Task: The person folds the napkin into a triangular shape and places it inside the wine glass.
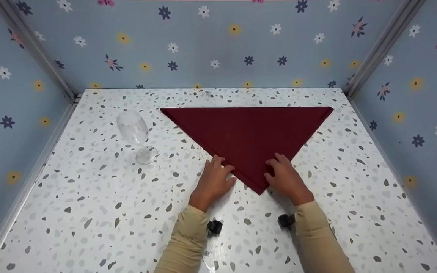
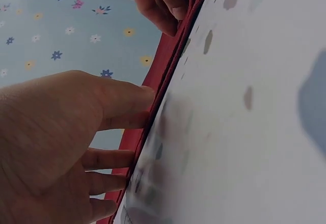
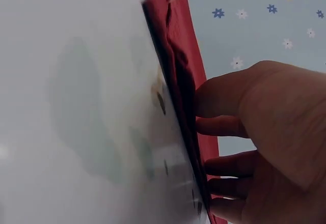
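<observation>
A dark red cloth napkin, folded into a triangle, lies flat with its long edge at the back and one corner towards me. My left hand touches its left slanting edge, fingertips on the fold. Over on the right slanting edge, my right hand rests its fingertips on the cloth near the front corner. Both wrist views show fairly straight fingers against the layered edge, which stands slightly parted beside the right thumb. A clear stemmed glass is left of the napkin, its round foot towards me.
The white speckled table is bounded by blue flowered panels at the back and both sides, with metal posts at the corners. A small black strap mount sits at each wrist.
</observation>
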Tool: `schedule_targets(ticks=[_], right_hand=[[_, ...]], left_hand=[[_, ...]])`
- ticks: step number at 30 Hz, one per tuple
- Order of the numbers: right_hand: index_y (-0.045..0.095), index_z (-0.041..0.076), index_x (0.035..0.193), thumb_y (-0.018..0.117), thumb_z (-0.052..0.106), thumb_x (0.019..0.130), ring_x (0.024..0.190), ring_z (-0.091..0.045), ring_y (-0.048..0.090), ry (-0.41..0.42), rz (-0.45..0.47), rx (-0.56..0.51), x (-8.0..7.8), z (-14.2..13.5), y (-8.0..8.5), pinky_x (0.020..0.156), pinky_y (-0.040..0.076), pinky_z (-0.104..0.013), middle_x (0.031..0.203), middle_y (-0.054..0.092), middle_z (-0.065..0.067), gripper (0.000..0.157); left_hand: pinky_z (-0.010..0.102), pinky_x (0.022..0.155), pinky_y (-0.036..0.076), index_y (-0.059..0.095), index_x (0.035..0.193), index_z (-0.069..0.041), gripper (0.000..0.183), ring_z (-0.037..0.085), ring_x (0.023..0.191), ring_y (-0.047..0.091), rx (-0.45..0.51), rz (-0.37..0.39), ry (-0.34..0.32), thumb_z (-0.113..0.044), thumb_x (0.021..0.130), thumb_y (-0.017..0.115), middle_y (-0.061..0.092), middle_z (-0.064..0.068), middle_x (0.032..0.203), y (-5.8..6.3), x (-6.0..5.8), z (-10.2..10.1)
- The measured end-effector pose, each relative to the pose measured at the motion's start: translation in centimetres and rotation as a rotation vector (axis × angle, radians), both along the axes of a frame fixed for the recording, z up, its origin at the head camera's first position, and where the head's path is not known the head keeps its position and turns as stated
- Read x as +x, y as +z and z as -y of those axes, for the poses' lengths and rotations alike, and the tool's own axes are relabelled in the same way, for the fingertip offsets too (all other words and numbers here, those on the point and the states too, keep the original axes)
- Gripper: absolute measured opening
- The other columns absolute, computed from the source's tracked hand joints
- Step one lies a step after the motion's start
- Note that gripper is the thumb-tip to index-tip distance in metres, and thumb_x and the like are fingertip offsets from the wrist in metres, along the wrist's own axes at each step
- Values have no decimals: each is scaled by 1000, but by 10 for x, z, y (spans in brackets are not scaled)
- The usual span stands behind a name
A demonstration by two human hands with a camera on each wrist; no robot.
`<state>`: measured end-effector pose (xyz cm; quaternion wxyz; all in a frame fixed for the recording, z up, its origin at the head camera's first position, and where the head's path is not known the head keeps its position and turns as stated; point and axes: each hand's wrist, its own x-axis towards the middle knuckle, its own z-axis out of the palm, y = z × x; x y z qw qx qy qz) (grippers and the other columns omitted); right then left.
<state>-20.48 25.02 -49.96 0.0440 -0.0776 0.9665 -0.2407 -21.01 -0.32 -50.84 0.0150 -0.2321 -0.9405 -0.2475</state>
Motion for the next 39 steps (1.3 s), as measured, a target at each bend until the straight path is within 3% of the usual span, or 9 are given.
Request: schedule_targets(ticks=[6, 13, 23, 28, 33, 39], right_hand=[[61, -1, 128, 67, 19, 96, 144, -40, 29, 17, -21, -24, 15, 3, -1, 114, 32, -51, 154, 33, -26, 38], [56, 5, 106, 68, 18, 95, 148, -39, 21, 43, -6, -77, 28, 1, 1, 116, 27, -51, 157, 30, -25, 21], [62, 11, 90, 77, 20, 88, 146, -42, 25, 97, -11, -66, 39, 6, 2, 113, 33, -50, 153, 37, -24, 18], [66, 10, 85, 74, 14, 88, 141, -37, 36, 104, -81, -38, 36, 10, 1, 109, 39, -46, 149, 45, -21, 10], [69, 7, 78, 68, 7, 86, 122, -33, 57, 133, -225, -23, 33, 16, 1, 96, 49, -41, 135, 59, -19, 8], [69, 9, 78, 68, 7, 86, 113, -28, 61, 129, -256, -62, 30, 17, -1, 88, 51, -37, 129, 63, -14, 8]], left_hand=[[62, 115, 21, 71, 123, -10, 33, 41, 139, 37, 1, 2, 1, -26, 95, 67, 51, 20, 136, -1, 10, 0], [64, 114, 20, 66, 131, -10, 41, 43, 144, 29, 16, 31, -8, -27, 94, 69, 44, 22, 147, -5, 22, -1], [67, 112, 21, 74, 121, -17, 31, 37, 141, 36, 44, 13, -10, -24, 91, 72, 52, 15, 142, -7, 28, 2], [67, 111, 25, 76, 116, -17, 25, 36, 139, 40, 49, -32, -35, -24, 92, 71, 57, 13, 136, -4, 27, 0], [65, 110, 27, 77, 115, -18, 24, 35, 138, 42, 22, -43, -40, -24, 93, 69, 58, 11, 134, -2, 23, -2], [67, 109, 27, 76, 115, -17, 23, 37, 138, 42, 34, -45, -54, -23, 94, 70, 57, 13, 133, -1, 21, -3]])
